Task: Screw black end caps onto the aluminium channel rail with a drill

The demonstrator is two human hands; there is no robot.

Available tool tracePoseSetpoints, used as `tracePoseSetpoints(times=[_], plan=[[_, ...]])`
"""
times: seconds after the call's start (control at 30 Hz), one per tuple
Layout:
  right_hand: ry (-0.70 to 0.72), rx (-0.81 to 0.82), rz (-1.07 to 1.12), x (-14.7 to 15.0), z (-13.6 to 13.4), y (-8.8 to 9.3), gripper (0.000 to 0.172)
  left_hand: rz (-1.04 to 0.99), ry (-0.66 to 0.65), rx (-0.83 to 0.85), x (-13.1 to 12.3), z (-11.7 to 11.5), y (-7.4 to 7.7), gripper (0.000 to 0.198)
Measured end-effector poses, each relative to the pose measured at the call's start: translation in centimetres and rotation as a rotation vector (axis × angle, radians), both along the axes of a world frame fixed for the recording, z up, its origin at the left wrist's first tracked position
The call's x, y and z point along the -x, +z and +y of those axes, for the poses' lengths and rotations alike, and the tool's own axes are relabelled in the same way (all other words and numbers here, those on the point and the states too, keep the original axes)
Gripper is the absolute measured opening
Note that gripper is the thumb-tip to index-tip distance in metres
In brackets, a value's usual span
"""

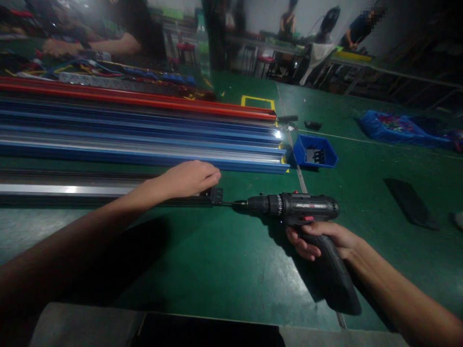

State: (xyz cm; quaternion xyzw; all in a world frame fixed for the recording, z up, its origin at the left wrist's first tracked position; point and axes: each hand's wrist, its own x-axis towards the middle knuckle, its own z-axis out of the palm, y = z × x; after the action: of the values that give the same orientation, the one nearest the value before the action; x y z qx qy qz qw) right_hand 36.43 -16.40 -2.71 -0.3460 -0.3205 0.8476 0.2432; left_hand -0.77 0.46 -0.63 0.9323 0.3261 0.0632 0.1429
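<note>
My right hand (323, 240) is closed round the grip of a black cordless drill (307, 208). The drill lies level and points left, its bit tip against a small black end piece (216, 194) on a long dark metal rail (72, 189). My left hand (191, 177) rests on top of the rail's right end, fingers curled down over it just left of the end piece. The rail runs off to the left along the green floor.
Long blue, silver and red rails (144, 130) are stacked just behind the dark rail. A blue bin (315, 152) with black parts stands at their right end. A dark flat slab (410, 202) lies right. Other people work at the far left and back.
</note>
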Motion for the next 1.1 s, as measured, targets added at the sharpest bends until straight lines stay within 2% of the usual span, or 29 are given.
tracePoseSetpoints(times=[0.4, 0.67, 0.87, 1.1], plan=[[-0.001, 0.028, 0.030, 0.1, 0.1, 0.1, 0.030, 0.037, 0.009, 0.007, -0.2, -0.2, 0.4, 0.047], [-0.011, 0.019, -0.032, 0.2, 0.0, 0.5, 0.031, 0.026, 0.003, 0.005, -0.1, -0.1, 0.3, 0.047], [-0.023, 0.048, -0.134, 0.3, -0.2, 1.0, 0.038, 0.033, 0.003, 0.000, -0.4, -0.3, 0.4, 0.045], [-0.029, 0.016, -0.132, 0.1, -0.2, 1.0, 0.031, 0.013, 0.010, -0.017, -0.6, -0.6, 0.6, 0.045]])
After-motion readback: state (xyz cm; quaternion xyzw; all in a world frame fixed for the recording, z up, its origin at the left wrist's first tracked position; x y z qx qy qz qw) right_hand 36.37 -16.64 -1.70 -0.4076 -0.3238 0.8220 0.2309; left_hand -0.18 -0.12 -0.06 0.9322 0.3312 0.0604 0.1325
